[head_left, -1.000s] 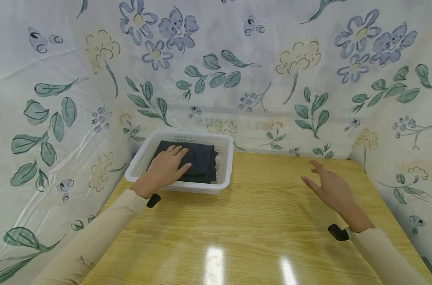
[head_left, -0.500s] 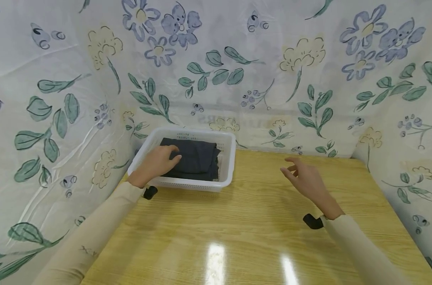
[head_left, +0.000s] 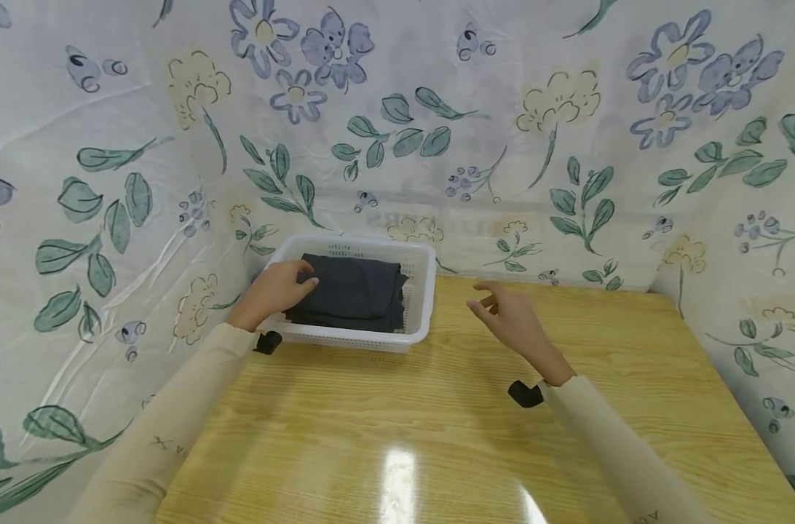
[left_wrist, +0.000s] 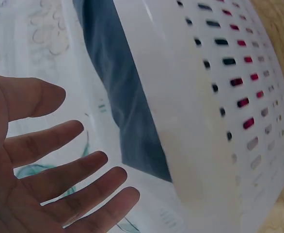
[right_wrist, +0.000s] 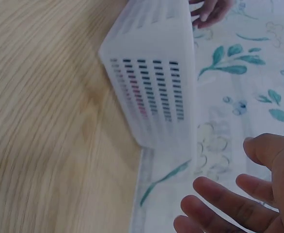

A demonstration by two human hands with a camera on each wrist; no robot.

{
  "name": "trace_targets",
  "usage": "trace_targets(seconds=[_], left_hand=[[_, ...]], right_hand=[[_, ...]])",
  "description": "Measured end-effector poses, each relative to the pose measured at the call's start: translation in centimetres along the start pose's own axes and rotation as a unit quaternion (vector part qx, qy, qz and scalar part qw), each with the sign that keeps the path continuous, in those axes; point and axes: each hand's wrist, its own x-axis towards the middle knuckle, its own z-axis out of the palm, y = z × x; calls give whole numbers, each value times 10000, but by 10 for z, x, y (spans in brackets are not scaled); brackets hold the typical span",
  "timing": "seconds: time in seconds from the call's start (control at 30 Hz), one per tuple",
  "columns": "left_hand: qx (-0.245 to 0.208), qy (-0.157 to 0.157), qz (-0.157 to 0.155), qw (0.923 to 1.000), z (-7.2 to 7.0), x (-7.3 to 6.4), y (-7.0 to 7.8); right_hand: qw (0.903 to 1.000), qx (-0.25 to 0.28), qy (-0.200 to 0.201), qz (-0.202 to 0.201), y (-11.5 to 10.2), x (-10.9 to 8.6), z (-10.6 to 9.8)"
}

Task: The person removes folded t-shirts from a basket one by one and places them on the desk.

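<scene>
A white perforated plastic basket (head_left: pixel 426 313) stands at the back left of the table, with folded dark cloth (head_left: pixel 351 287) inside. My left hand (head_left: pixel 273 291) hovers at the basket's left end, fingertips near the cloth's left edge. In the left wrist view, that hand (left_wrist: pixel 59 165) holds nothing and its fingers are spread. To the right of the basket, my right hand (head_left: pixel 512 320) is in the air over the table, apart from everything. Its fingers (right_wrist: pixel 229 201) are loosely bent, with nothing between them.
Something red (left_wrist: pixel 248 124) shows through the holes in the basket's side. The wood-grain table (head_left: pixel 345 422) is bounded at the back and sides by floral-print sheeting (head_left: pixel 476 145). Each wrist carries a black device (head_left: pixel 525 394).
My left hand has drawn back leftward from over the cloth, uncovering more of it. My right hand has moved left toward the basket. Basket and cloth look unmoved.
</scene>
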Motion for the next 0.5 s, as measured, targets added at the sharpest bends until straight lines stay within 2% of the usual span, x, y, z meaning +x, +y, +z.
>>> trace_targets(seconds=[0.23,0.5], left_hand=[[-282,-234,-340,9987,-6,0,-16],[-472,-561,-531,9959,-11,4,-21]], right_hand=[[9993,322,-164,-54,-27,20,24],[9969,687,-372,-110,-59,43,45]])
